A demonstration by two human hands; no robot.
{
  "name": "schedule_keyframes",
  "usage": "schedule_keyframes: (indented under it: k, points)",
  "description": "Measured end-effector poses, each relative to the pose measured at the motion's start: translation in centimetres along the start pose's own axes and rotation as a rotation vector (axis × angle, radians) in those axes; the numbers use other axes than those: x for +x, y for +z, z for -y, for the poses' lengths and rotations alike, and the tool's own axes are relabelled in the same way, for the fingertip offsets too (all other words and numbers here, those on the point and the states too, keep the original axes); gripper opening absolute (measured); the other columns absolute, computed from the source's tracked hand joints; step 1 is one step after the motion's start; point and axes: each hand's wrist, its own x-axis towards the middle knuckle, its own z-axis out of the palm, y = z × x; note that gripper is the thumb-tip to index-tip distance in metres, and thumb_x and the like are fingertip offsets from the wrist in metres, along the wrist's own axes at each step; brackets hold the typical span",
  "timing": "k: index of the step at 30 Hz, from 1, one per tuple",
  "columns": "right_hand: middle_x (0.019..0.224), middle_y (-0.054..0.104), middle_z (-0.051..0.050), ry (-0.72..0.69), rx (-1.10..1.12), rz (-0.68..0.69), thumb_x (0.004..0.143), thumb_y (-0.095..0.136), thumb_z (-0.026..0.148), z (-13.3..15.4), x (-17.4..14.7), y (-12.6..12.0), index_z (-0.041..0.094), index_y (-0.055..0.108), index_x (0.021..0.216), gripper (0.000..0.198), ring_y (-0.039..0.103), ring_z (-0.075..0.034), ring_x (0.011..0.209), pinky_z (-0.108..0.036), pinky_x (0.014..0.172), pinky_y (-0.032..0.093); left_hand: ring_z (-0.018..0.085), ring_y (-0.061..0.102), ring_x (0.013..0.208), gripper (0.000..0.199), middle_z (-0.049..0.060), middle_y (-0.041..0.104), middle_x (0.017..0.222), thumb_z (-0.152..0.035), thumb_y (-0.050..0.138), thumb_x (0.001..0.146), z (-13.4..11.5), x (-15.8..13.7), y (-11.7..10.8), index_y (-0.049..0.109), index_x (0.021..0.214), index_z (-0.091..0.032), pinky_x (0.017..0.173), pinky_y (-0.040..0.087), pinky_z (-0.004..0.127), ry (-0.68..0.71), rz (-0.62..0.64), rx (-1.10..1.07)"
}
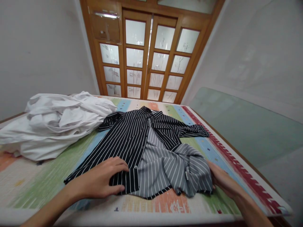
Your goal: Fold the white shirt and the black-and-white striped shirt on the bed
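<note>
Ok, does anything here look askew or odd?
Yes: the striped shirt lies askew, its right-side front folded back and rumpled, showing the grey inside, while the other front lies mostly flat. The white cloth beside it is a crumpled heap. No spill shows.

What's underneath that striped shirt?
A multicoloured cover lies under the striped shirt, with green, blue and orange patches showing around it. The part directly beneath is hidden, so I can't tell whether anything else lies there.
</note>
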Motion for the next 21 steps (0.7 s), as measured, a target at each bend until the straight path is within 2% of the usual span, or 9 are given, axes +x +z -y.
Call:
schedule_keyframes:
  k: [2, 5, 8, 11, 15, 18, 21]
  points:
    - [0.053, 0.054, 0.003, -0.011, -0.055, 0.024, 0.08, 0.058, 0.058, 0.3, -0.4, 0.4, 0.018, 0.066, 0.085, 0.041, 0.044, -0.012, 0.041, -0.021, 0.035, 0.034, 0.024, 0.058, 0.104, 0.03, 0.005, 0.063, 0.111, -0.027, 0.065, 0.08, -0.6, 1.4, 1.0, 0.063, 0.109, -0.022, 0.094, 0.044, 0.036, 0.029, 0.041, 0.028]
    - [0.054, 0.055, 0.001, -0.087, -0.173, 0.058, 0.082, 0.054, 0.062, 1.4, -0.8, 1.4, 0.016, 0.066, 0.078, 0.047, 0.047, -0.012, 0.047, -0.022, 0.041, 0.038, 0.021, 0.06, 0.09, 0.009, 0.005, 0.063, 0.094, -0.019, 0.057, 0.087, -0.7, 2.9, 2.0, 0.063, 0.093, -0.018, 0.082, 0.045, 0.032, 0.066, 0.072, 0.066]
    - [0.066, 0.061, -0.002, -0.18, -0.297, 0.147, 0.082, 0.054, 0.062, 2.6, -1.1, 2.5, 0.016, 0.066, 0.079, 0.048, 0.055, -0.015, 0.061, -0.024, 0.053, 0.046, 0.017, 0.059, 0.083, 0.013, 0.003, 0.061, 0.088, -0.017, 0.048, 0.092, -0.6, 3.7, 1.9, 0.062, 0.09, -0.018, 0.076, 0.044, 0.028, 0.117, 0.059, -0.011]
    - [0.074, 0.063, -0.002, -0.253, -0.381, 0.231, 0.081, 0.059, 0.058, 3.0, -1.4, 3.5, 0.017, 0.066, 0.081, 0.042, 0.058, -0.017, 0.07, -0.025, 0.06, 0.047, 0.016, 0.058, 0.085, 0.016, 0.003, 0.061, 0.091, -0.023, 0.046, 0.095, -0.7, 4.0, 1.4, 0.062, 0.094, -0.019, 0.075, 0.043, 0.027, 0.138, 0.008, -0.109]
    - [0.078, 0.064, -0.001, -0.253, -0.378, 0.331, 0.081, 0.061, 0.054, 3.0, -1.7, 4.7, 0.016, 0.064, 0.09, 0.039, 0.059, -0.015, 0.069, -0.024, 0.061, 0.046, 0.016, 0.06, 0.082, 0.018, 0.003, 0.064, 0.088, -0.025, 0.05, 0.095, -0.9, 4.4, 1.0, 0.066, 0.091, -0.019, 0.076, 0.044, 0.027, 0.188, 0.084, -0.156]
    - [0.082, 0.066, -0.002, -0.321, -0.385, 0.316, 0.086, 0.057, 0.048, 3.9, -2.1, 5.6, 0.017, 0.064, 0.09, 0.032, 0.061, -0.017, 0.075, -0.025, 0.067, 0.046, 0.017, 0.061, 0.077, 0.022, 0.003, 0.066, 0.082, -0.032, 0.054, 0.093, -0.9, 5.2, 1.0, 0.069, 0.085, -0.019, 0.075, 0.045, 0.028, 0.225, 0.122, -0.178]
    - [0.084, 0.067, -0.002, -0.442, -0.445, 0.223, 0.089, 0.054, 0.038, 5.5, -3.1, 6.9, 0.018, 0.065, 0.09, 0.023, 0.061, -0.017, 0.079, -0.026, 0.072, 0.046, 0.017, 0.062, 0.077, 0.028, 0.005, 0.068, 0.085, -0.039, 0.051, 0.094, -1.0, 7.0, 1.1, 0.069, 0.091, -0.018, 0.074, 0.045, 0.027, 0.176, 0.051, -0.265]
